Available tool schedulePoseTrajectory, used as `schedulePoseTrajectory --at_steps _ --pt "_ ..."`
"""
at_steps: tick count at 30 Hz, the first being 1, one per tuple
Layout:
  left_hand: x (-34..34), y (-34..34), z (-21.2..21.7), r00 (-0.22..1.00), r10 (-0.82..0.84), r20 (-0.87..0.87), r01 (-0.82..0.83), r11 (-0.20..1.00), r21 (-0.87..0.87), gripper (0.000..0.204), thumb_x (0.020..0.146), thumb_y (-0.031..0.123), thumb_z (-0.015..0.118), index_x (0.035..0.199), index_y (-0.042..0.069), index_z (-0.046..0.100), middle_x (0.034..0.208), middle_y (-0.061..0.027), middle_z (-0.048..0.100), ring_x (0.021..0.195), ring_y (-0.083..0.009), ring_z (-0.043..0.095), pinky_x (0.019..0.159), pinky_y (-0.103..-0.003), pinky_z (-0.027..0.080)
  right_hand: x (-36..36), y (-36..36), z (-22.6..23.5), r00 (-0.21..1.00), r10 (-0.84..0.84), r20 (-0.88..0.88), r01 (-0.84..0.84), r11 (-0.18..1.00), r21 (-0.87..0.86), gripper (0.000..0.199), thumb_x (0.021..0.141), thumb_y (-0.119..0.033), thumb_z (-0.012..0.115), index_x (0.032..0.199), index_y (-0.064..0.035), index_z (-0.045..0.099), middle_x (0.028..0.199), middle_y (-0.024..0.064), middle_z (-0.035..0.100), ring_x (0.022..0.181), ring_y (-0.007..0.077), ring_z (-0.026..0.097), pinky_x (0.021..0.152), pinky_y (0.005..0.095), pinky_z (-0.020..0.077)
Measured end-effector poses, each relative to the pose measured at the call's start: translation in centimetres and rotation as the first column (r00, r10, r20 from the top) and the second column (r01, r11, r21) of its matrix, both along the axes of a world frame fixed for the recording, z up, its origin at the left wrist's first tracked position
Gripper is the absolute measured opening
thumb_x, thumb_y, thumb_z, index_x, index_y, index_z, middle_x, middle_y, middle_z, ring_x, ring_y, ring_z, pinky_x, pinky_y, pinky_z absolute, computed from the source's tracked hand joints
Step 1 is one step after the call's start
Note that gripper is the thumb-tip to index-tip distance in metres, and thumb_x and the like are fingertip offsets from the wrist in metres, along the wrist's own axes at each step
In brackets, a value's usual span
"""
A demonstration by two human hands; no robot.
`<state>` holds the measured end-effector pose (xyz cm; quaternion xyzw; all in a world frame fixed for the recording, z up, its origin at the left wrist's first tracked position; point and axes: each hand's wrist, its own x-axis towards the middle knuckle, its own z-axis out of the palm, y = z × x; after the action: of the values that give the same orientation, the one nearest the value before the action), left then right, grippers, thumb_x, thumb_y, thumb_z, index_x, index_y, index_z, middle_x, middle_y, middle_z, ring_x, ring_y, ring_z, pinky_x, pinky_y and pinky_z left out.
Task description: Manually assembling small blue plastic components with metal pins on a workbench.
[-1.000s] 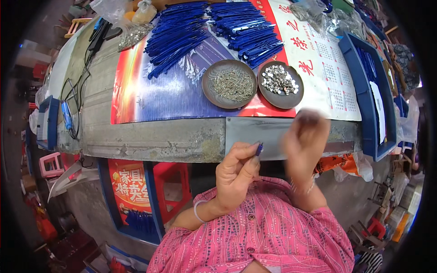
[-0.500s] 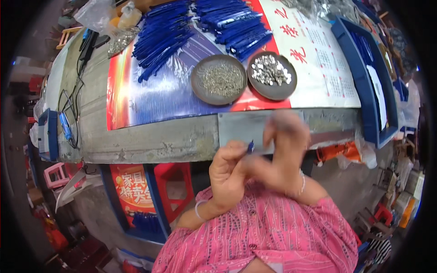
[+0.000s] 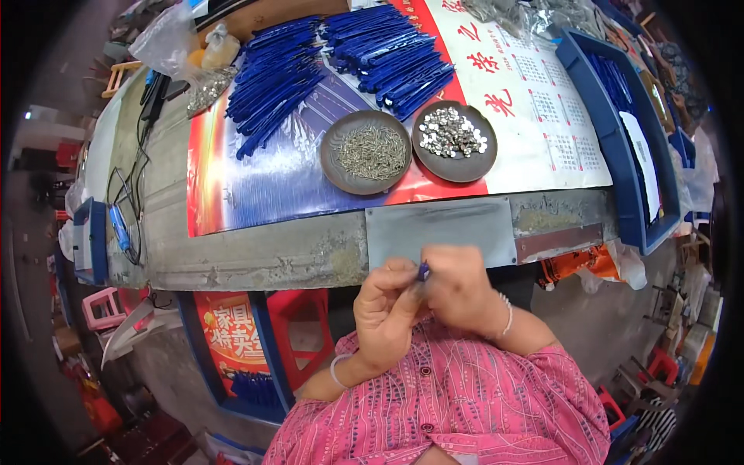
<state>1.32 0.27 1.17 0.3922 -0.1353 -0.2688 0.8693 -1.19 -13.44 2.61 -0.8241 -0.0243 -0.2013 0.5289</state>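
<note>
My left hand is closed in a pinch on a small dark blue piece, whose tip shows between the fingers. Against it, my right hand has its fingers curled in, and what they hold is hidden. Both hands meet in front of my chest, just off the table's near edge. Beyond them stands a brown dish of small metal pins. Touching or almost touching it is a second brown dish, which holds shiny silver discs.
Blue strips lie in a left pile and a right pile on a printed sheet. A grey plate sits at the table's edge. Blue trays flank the table, one at right. A corded blue tool lies left.
My right hand, blurred and raised over the grey plate before, has come down to meet my left hand at the blue piece. The whole view has shifted slightly.
</note>
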Motion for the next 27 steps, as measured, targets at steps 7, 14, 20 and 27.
schedulePoseTrajectory --at_steps 7,14,20,27 --pt "-0.8 -0.2 1.0 0.998 -0.031 0.046 0.024 0.989 0.148 0.018 0.091 -0.004 0.052 0.106 0.007 0.049 0.103 -0.0082 0.051 0.067 -0.0090 0.047 0.053 -0.022 0.037 -0.6 -0.6 1.1 0.998 -0.046 -0.034 0.048 0.998 0.040 0.033 0.083 -0.023 0.065 0.063 -0.0031 0.047 0.057 0.0129 0.045 0.049 0.0337 0.049 0.044 0.0406 0.0372" --pt "-0.4 -1.3 1.7 0.994 -0.062 -0.095 0.073 0.990 0.117 0.018 0.091 -0.007 0.050 0.107 0.003 0.049 0.106 -0.0092 0.051 0.066 -0.0082 0.047 0.054 -0.021 0.039 -1.9 -1.9 0.5 0.993 -0.066 0.094 0.070 0.997 -0.044 0.038 0.093 -0.024 0.049 0.062 -0.0025 0.043 0.057 0.0117 0.037 0.047 0.0280 0.043 0.043 0.0358 0.0316" --pt "1.6 -2.3 2.4 0.985 -0.170 -0.028 0.171 0.951 0.257 0.016 0.091 -0.002 0.052 0.107 0.003 0.051 0.105 -0.0083 0.056 0.068 -0.0080 0.049 0.055 -0.021 0.039 -4.4 -7.1 0.1 0.939 -0.342 -0.035 0.344 0.930 0.130 0.050 0.101 -0.035 0.036 0.064 -0.0012 0.039 0.059 0.0046 0.036 0.051 0.0171 0.037 0.048 0.0303 0.0291" --pt "6.5 -6.6 2.4 0.653 -0.566 0.503 0.067 0.705 0.706 0.021 0.087 -0.001 0.057 0.107 0.000 0.061 0.096 -0.0084 0.060 0.075 -0.0158 0.057 0.065 -0.023 0.044 -7.5 -10.1 -2.6 0.897 -0.443 0.007 0.443 0.896 0.029 0.030 0.097 -0.021 0.049 0.077 0.0010 0.049 0.070 0.0097 0.047 0.059 0.0208 0.045 0.054 0.0295 0.0372"
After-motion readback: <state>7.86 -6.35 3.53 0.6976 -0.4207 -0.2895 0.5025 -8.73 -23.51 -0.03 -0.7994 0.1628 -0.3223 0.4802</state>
